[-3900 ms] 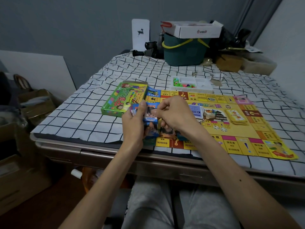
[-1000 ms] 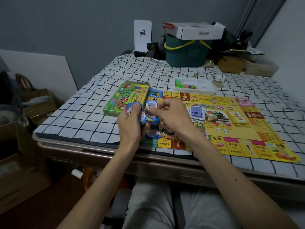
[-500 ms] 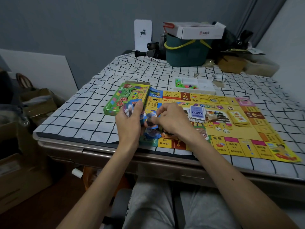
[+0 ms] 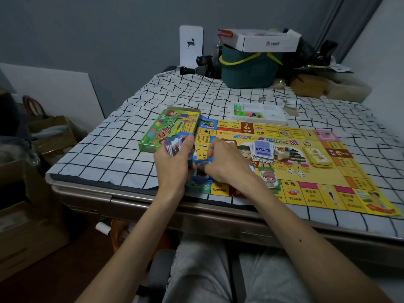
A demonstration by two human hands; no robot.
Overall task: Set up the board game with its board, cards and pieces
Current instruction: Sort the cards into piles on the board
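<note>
Grey walls back a desk [image 4: 105,156] draped in wrinkled white cloth with a black grid. A glossy yellow paper board [image 4: 341,171] lies flat along the desk's near edge, right of centre. Its border squares are printed with prices and Chinese text.

At the far edge stands a teal basket [image 4: 247,73] with a yellow handle, and a white carton [image 4: 270,42] rests on top of it. A green cardboard box [image 4: 166,130], bright with cartoon print, lies against the board's far left corner. A shallow white plastic tray [image 4: 274,117] sits just beyond the board's far edge, with small coloured pieces [image 4: 247,113] in its left compartments.

Over the board's near left corner, the left hand [image 4: 172,171] grips a fan of cards [image 4: 175,144], fingers curled behind and thumb across the front. The right hand [image 4: 228,164], just beside it, has its bent fingers bunched together and pinches a blue card [image 4: 202,162] at the fan's lower end.

A loose blue pile [image 4: 262,150] sits mid-board, and a squared yellow pile [image 4: 319,158] lies to its right. A green note [image 4: 269,178] lies by the right wrist. Two white dice [image 4: 296,172] rest between the piles and the board's near edge.
</note>
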